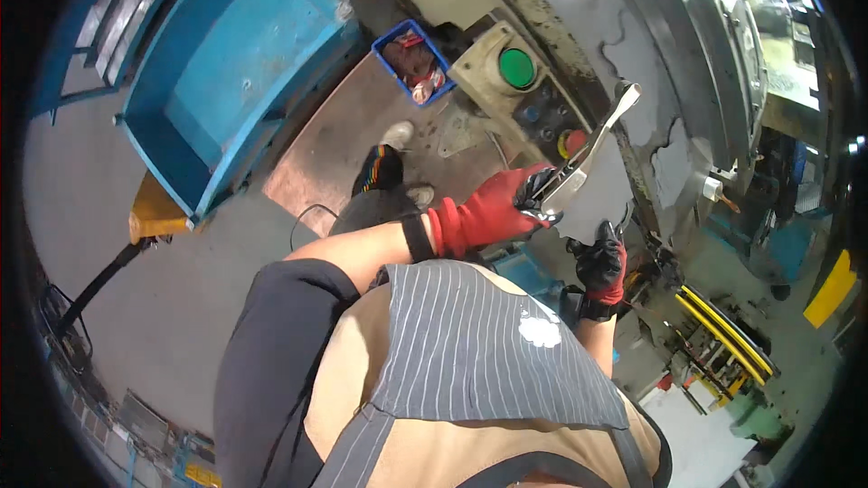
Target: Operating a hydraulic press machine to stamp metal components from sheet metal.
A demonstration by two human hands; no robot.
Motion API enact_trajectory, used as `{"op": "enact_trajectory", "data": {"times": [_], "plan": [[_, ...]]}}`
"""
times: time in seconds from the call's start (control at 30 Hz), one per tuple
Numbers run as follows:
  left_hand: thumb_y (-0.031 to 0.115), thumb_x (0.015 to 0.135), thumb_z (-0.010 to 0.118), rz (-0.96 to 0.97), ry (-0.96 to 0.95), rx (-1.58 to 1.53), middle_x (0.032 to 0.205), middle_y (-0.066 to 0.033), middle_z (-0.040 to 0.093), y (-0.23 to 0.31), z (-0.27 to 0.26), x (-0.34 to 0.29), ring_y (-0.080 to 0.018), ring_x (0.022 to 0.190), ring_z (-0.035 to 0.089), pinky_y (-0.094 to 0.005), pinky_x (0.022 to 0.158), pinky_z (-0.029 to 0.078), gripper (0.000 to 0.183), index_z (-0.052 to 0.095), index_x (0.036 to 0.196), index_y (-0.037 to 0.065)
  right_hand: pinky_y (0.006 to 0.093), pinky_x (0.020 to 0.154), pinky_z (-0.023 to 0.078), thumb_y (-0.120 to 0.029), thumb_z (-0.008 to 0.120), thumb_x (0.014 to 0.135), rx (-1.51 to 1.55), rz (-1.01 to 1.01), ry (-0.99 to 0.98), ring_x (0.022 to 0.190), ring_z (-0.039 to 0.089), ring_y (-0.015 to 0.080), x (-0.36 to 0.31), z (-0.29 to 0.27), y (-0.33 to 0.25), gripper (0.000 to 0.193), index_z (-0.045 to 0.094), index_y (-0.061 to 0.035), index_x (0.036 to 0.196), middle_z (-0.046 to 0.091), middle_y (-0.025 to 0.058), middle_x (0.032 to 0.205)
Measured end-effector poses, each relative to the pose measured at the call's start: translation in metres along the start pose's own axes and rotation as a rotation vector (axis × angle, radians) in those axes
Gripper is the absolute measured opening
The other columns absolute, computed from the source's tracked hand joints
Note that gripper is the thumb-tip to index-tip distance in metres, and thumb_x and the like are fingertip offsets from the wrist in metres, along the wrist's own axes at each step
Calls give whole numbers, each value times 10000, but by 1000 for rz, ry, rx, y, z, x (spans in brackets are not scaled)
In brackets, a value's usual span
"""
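My left hand point(506, 203), in a red glove with black fingers, is closed on a long shiny metal piece point(589, 161). The piece is broad at the grip and narrows toward its far tip, which points up and to the right. Lower right of it, my right hand point(601, 264), also gloved in red and black, has its fingers pinched together. A small curved metal bit point(626, 215) shows at its fingertips; what it belongs to is unclear. A control box point(479, 63) with a green push button point(516, 68) and a red knob point(571, 144) lies just beyond my left hand.
A large blue metal bin point(244, 72) stands at the left. On the floor plate point(316, 163) lies a small blue crate point(416, 63) with dirty contents. Heavy grey machinery point(714, 54) fills the upper right. Yellow-edged equipment point(728, 330) stands at the lower right.
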State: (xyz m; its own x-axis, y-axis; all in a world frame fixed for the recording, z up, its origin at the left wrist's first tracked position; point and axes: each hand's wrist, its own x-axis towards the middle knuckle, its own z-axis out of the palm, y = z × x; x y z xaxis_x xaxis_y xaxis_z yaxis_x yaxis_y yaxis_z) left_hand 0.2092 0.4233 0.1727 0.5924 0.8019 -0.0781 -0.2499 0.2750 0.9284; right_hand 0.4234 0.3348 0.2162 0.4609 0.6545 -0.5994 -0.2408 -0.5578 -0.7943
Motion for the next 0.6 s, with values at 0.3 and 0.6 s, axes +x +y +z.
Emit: {"op": "enact_trajectory", "data": {"times": [0.3,0.6], "plan": [[152,612,759,67,153,15,920,-126,610,-68,-111,-59,-192,890,584,-315,772,437,674,440,1197,55,305,598,488,-73,485,850,-450,4,-92,688,548,118,4,77,53,256,479,-17,1100,569,54,841],[56,651,703,-309,355,-185,933,-76,607,-105,-243,-145,-157,880,579,-283,775,445,503,487,1106,58,321,586,476,-129,517,836,-276,357,-202,713,581,160,7,274,103,238,527,-51,1060,589,43,806]]}}
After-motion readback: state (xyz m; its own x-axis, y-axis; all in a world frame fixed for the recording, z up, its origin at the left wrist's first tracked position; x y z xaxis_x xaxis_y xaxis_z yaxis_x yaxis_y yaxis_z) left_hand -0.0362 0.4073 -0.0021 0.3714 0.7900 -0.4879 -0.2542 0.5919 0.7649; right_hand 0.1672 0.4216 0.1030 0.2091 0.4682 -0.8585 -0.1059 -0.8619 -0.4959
